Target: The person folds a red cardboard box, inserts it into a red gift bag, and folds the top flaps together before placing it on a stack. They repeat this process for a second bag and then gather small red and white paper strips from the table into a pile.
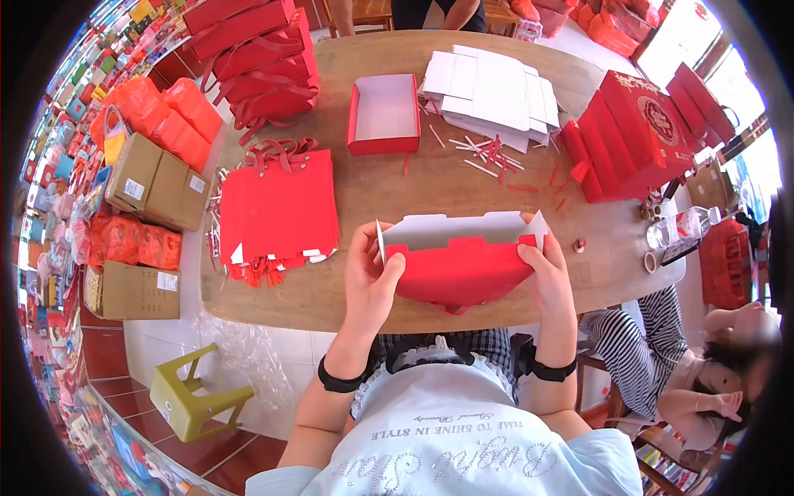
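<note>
Two hands hold one red box (463, 269) in the lower centre of the frame: the left hand (547, 263) and the right hand (374, 277) are part closed, each pinching one end between thumb and fingers. Flat red bags (277, 207) lie at centre left. Farther, an open box (384, 116) stands near white sheets (492, 93), upper centre.

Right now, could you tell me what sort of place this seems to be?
Probably a small shop where gift boxes are assembled: colourful goods crowd one side, and the wooden table holds flat white cardboard and a row of red boxes.
</note>
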`<state>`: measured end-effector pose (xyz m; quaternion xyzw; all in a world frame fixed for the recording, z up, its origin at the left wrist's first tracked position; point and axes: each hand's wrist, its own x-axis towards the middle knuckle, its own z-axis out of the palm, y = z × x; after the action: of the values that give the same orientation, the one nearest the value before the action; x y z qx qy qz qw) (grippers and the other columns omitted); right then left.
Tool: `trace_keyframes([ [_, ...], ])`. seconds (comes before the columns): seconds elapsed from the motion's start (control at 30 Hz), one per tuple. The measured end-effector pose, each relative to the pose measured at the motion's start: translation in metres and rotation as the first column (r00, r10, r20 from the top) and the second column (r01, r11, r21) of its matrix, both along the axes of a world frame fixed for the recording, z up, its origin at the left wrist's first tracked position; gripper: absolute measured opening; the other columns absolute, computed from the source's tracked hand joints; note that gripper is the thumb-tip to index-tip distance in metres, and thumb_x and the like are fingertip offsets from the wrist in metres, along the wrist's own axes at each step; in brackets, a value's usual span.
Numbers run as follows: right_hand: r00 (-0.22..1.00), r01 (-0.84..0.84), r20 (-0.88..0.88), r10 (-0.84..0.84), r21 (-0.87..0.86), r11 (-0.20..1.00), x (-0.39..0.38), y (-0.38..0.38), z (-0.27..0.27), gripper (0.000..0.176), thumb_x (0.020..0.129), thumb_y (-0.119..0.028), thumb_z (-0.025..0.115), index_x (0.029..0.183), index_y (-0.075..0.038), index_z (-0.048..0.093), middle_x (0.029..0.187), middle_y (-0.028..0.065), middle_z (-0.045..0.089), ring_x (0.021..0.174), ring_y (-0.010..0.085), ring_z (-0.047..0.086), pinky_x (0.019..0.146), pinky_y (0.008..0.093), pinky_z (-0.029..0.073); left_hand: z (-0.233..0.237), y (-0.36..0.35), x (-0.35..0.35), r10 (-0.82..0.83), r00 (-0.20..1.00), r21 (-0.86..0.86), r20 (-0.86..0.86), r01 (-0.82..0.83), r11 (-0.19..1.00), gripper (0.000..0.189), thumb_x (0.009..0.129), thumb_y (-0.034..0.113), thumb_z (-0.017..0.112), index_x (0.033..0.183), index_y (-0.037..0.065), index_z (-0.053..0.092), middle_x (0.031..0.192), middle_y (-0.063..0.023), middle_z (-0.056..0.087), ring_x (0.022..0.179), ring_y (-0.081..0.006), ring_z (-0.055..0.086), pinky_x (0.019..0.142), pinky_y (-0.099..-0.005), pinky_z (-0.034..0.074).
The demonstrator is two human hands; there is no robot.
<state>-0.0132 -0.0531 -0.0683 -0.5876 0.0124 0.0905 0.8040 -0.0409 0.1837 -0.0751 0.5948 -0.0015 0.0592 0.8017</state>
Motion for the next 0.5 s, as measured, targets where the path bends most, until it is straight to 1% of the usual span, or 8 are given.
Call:
trace_keyframes([
  [0.13, 0.994, 0.054, 0.107, -0.038, -0.144, 0.988, -0.006, 0.006, 0.006, 0.044, 0.080, 0.003, 0.045, 0.124, -0.002, 0.044, 0.111, 0.0081, 0.056, 0.098, 0.0117, 0.052, 0.082, 0.0230, 0.040, 0.009, -0.004, -0.003, 0.077, 0.995, 0.191, 0.070, -0.089, 0.977, 0.040, 0.080, -0.001, 0.054, 0.119, 0.000, 0.042, 0.112, -0.0091, 0.053, 0.099, -0.0130, 0.052, 0.086, -0.0257, 0.043],
  [0.2, 0.940, 0.266, 0.312, -0.141, -0.404, 0.875, -0.008, 0.011, 0.009, 0.035, 0.080, 0.003, 0.049, 0.114, 0.000, 0.054, 0.109, 0.0110, 0.059, 0.090, 0.0099, 0.054, 0.073, 0.0215, 0.042, 0.016, -0.009, -0.008, 0.147, 0.983, 0.264, 0.108, -0.171, 0.949, 0.042, 0.079, 0.000, 0.057, 0.119, -0.001, 0.044, 0.116, -0.0119, 0.052, 0.101, -0.0158, 0.054, 0.085, -0.0265, 0.044],
  [0.23, 0.940, 0.269, 0.310, -0.145, -0.406, 0.874, -0.011, 0.015, 0.012, 0.035, 0.080, 0.003, 0.049, 0.114, 0.000, 0.054, 0.109, 0.0110, 0.059, 0.090, 0.0099, 0.054, 0.073, 0.0215, 0.042, 0.018, -0.010, -0.010, 0.216, 0.964, 0.332, 0.157, -0.257, 0.908, 0.044, 0.078, 0.001, 0.060, 0.120, -0.003, 0.047, 0.120, -0.0146, 0.052, 0.103, -0.0186, 0.055, 0.083, -0.0273, 0.046],
  [0.27, 0.898, 0.385, 0.395, -0.194, -0.492, 0.781, -0.014, 0.019, 0.016, 0.028, 0.080, 0.001, 0.051, 0.107, 0.000, 0.059, 0.108, 0.0124, 0.061, 0.089, 0.0104, 0.055, 0.073, 0.0216, 0.043, 0.015, -0.008, -0.011, 0.212, 0.965, 0.331, 0.156, -0.253, 0.909, 0.044, 0.078, 0.001, 0.060, 0.120, -0.003, 0.047, 0.120, -0.0146, 0.052, 0.103, -0.0186, 0.055, 0.083, -0.0273, 0.046],
  [0.3, 0.846, 0.496, 0.483, -0.226, -0.556, 0.667, -0.016, 0.022, 0.018, 0.023, 0.080, -0.001, 0.054, 0.101, 0.001, 0.063, 0.107, 0.0138, 0.062, 0.088, 0.0109, 0.056, 0.073, 0.0218, 0.044, 0.010, -0.005, -0.012, 0.215, 0.942, 0.459, 0.257, -0.314, 0.831, 0.041, 0.076, 0.002, 0.063, 0.116, -0.004, 0.052, 0.121, -0.0164, 0.052, 0.104, -0.0209, 0.056, 0.082, -0.0275, 0.048],
  [0.33, 0.846, 0.497, 0.482, -0.228, -0.557, 0.665, -0.017, 0.024, 0.017, 0.023, 0.080, -0.001, 0.054, 0.101, 0.001, 0.063, 0.107, 0.0138, 0.062, 0.088, 0.0109, 0.056, 0.073, 0.0218, 0.044, 0.007, -0.003, -0.013, 0.200, 0.913, 0.567, 0.355, -0.381, 0.730, 0.039, 0.075, 0.002, 0.065, 0.112, -0.004, 0.056, 0.123, -0.0181, 0.051, 0.104, -0.0232, 0.057, 0.080, -0.0277, 0.049],
  [0.43, 0.793, 0.561, 0.530, -0.299, -0.447, 0.696, -0.019, 0.026, 0.009, 0.016, 0.080, -0.005, 0.058, 0.093, 0.000, 0.067, 0.103, 0.0140, 0.064, 0.085, 0.0139, 0.059, 0.074, 0.0240, 0.046, 0.017, -0.004, -0.012, 0.181, 0.883, 0.591, 0.434, -0.430, 0.682, 0.026, 0.075, 0.003, 0.066, 0.100, -0.004, 0.063, 0.116, -0.0164, 0.056, 0.094, -0.0234, 0.061, 0.077, -0.0253, 0.050],
  [0.5, 0.784, 0.521, 0.579, -0.225, -0.415, 0.746, -0.017, 0.021, 0.004, 0.014, 0.080, -0.001, 0.057, 0.089, 0.002, 0.067, 0.108, 0.0138, 0.061, 0.093, 0.0151, 0.057, 0.080, 0.0245, 0.044, 0.017, 0.000, -0.009, 0.137, 0.876, 0.619, 0.462, -0.430, 0.658, 0.024, 0.076, 0.003, 0.065, 0.099, -0.003, 0.064, 0.113, -0.0153, 0.058, 0.090, -0.0223, 0.061, 0.074, -0.0247, 0.050],
])
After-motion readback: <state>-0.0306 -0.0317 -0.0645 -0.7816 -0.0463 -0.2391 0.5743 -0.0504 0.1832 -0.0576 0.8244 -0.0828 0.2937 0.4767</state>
